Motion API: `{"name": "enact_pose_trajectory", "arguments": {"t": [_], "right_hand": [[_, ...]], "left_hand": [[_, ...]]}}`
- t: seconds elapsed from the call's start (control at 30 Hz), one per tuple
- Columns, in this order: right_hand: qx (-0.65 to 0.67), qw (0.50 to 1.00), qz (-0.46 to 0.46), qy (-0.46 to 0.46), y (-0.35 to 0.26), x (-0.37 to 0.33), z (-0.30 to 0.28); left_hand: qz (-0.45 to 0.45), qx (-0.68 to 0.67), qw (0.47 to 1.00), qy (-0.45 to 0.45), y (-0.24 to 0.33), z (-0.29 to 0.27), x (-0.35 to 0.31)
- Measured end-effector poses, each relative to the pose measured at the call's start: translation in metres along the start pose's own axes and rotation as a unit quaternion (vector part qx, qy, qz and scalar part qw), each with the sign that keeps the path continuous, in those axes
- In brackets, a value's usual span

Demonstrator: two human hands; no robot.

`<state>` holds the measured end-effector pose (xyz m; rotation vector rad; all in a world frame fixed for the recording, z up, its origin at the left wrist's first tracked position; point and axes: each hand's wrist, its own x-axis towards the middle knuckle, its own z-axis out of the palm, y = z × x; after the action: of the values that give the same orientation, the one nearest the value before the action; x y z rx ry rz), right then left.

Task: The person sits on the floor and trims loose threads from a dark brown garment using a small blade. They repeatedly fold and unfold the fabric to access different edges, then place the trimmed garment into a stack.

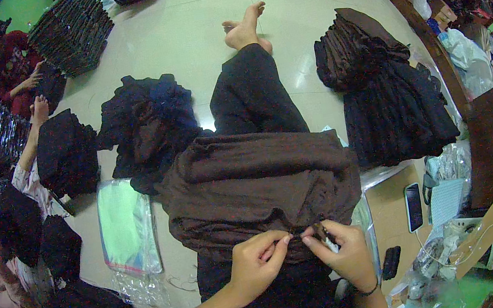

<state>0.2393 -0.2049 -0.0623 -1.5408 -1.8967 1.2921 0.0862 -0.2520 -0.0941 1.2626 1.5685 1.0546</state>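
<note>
Brown cloth (257, 181): dark brown, matte, soft-looking fabric, bundled in several layers. Lies crosswise over the lap (216, 281), wider L to R than front to back. Far side forms a long, thick fold running approx. L to R; mid part's flatter, w/ shallow wrinkles; near R part's bunched up, w/ creases running toward the near edge. That edge is pinched up at two spots v. close together, a bit R of ctr. Small item (333, 246), dark w/ a whitish bit, sits at the R pinch, partly hidden; too small to ID.
</note>
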Motion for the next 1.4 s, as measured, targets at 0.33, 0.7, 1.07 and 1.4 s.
{"name": "enact_pose_trajectory", "arguments": {"t": [0.33,0.7,1.07,1.4], "right_hand": [[0.061,0.993,-0.012,0.097,0.013,0.010,0.035],[0.125,0.986,-0.012,0.111,0.019,-0.005,0.035],[-0.122,0.956,-0.207,0.168,0.029,-0.005,0.050],[0.071,0.997,-0.020,-0.019,0.018,-0.014,0.018]], "left_hand": [[0.234,0.145,0.959,0.069,-0.014,0.014,0.003],[-0.086,-0.038,0.995,-0.032,-0.002,0.006,0.002],[-0.170,-0.362,0.910,-0.110,-0.017,0.011,0.014],[-0.146,-0.165,0.974,-0.055,-0.014,0.003,0.006]]}}
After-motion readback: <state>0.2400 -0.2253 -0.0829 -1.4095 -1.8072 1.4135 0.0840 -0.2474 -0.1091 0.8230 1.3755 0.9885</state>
